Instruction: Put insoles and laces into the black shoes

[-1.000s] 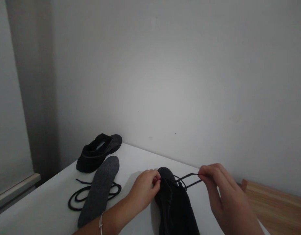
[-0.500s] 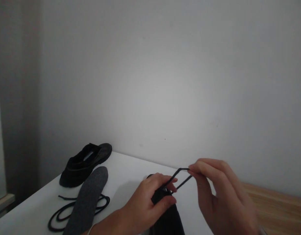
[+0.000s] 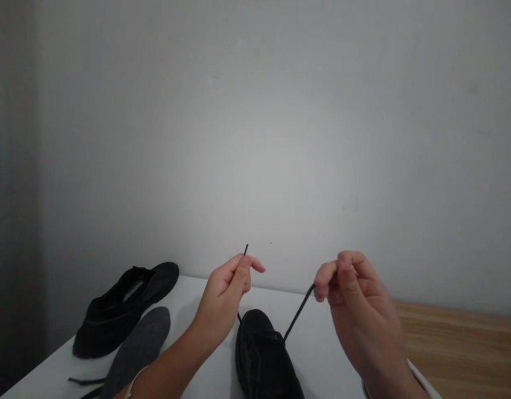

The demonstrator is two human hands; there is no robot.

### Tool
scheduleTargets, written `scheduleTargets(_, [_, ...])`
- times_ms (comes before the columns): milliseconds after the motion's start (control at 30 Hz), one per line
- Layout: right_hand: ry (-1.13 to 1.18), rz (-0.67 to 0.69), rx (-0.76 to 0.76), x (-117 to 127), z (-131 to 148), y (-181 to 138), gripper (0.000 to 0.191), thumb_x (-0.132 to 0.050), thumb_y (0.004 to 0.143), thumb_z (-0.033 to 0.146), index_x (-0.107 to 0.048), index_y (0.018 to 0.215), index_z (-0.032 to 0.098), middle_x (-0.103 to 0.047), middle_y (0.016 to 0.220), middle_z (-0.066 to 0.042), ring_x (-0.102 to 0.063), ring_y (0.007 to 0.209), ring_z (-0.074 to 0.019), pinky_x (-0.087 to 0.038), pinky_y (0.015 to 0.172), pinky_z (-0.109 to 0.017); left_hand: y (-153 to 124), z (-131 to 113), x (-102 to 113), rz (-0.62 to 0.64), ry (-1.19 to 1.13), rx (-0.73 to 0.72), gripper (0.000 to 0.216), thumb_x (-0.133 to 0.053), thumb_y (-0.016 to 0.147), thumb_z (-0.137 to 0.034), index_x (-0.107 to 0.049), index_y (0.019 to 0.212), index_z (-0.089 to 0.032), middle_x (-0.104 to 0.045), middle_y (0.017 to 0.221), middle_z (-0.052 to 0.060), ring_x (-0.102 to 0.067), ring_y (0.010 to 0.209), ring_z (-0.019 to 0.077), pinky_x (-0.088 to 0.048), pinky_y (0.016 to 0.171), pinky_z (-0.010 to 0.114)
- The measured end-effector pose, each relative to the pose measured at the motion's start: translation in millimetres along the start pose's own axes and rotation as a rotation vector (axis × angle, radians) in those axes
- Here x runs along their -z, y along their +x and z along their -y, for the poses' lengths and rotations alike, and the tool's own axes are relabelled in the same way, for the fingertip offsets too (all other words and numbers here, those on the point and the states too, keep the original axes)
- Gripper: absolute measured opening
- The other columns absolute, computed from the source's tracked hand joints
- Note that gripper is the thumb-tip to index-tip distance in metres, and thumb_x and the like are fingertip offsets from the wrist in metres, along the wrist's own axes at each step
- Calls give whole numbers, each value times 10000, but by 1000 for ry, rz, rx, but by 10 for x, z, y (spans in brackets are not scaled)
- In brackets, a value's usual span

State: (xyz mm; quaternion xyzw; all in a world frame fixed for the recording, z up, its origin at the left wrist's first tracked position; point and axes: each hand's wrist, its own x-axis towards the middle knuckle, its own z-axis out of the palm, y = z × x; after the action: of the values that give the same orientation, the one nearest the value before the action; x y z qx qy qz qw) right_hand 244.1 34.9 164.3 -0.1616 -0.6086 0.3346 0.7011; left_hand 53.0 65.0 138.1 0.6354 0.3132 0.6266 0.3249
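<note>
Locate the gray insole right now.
The gray insole lies at the head view's lower left, on the white table, between the farther black shoe and the person's left forearm.

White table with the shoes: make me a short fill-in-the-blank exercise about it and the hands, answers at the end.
1. The left hand and right hand both hold the nearer shoe's ____.
2. The insole near the farther shoe is dark ____ in colour.
3. In the picture, the wooden surface lies to the ____ of the white table.
Missing words: lace; gray; right.
</note>
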Motion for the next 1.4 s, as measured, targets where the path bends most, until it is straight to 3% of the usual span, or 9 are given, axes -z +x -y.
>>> scheduleTargets(100, [89,70,-179,210,-55,-37,263,-548,966,431,-521,796,233,-452,566,57,-471,552,-105,-466,561,-187,-90,126,66,173,293,76,363,-476,922,-467,-657,807,-173,-413,594,-49,-383,569,132,-279,537,246])
scheduleTargets(233, [-3,191,-523,550,-307,-94,297,-528,954,489,-480,806,236,-346,584,96,-124,419,-65,-124,362,-170,-212,374,215,362,659,205,351,-497,896,-418,-673,714,-176,-597,663,4,-502,635,168,-309,577,259])
scheduleTargets(367, [-532,419,-529,692,-709,-259,359,-548,918,534,-578,800,196,-580,705,5,-445,584,-117,-326,507,-219,-302,583,263,480,578,415,414,-453,895,-495,-668,765,-166,-663,684,23,-537,596,170,-332,551,252])
scheduleTargets(467, [-696,456,-545,661,-930,-439,321,-529,920,514,-639,941,214,-647,850,-19,-539,685,-159,-406,618,-271,-352,702,225,455,583,391,404,-442,907,-478,-696,846,-170,-692,782,36,-552,650,178,-367,601,263])
scheduleTargets(600, [-609,446,-579,612,-1068,-594,343,-512,920,526,-660,968,221,-643,875,-18,-520,649,-143,-400,610,-267,-394,815,190,394,582,341,379,-451,916,-455,-718,869,-191,-685,838,33,-528,679,177,-369,619,265])
scheduleTargets(800, [-453,411,-721,606,-1097,-596,412,-578,859,614,-585,893,204,-342,586,77,-284,522,-106,-203,471,-231,-396,749,210,349,524,383,374,-466,892,-462,-687,809,-172,-647,755,19,-489,623,157,-345,579,252])
scheduleTargets(1100, [-696,655,-656,544,-787,-526,420,-550,854,590,-515,700,202,-483,655,10,-454,653,-166,-335,586,-266,-421,471,210,573,505,539,293,-543,827,-447,-570,683,-193,-453,497,-68,-470,511,135,-314,521,229])
scheduleTargets(1300, [-621,596,-518,583,-724,-528,377,-554,893,521,-559,677,212,-620,1009,-88,-594,998,-248,-463,848,-346,-382,395,283,517,437,369,177,-612,781,-365,-602,724,-198,-620,985,52,-582,958,215,-432,829,280])
scheduleTargets(1400, [-502,550,-599,685,-759,-571,319,-615,873,508,-592,720,230,-636,1196,-112,-407,1357,-292,-410,1025,-431,-408,411,330,518,336,424,143,-648,796,-362,-649,764,-223,-599,1259,77,-448,1299,282,-375,1017,368])
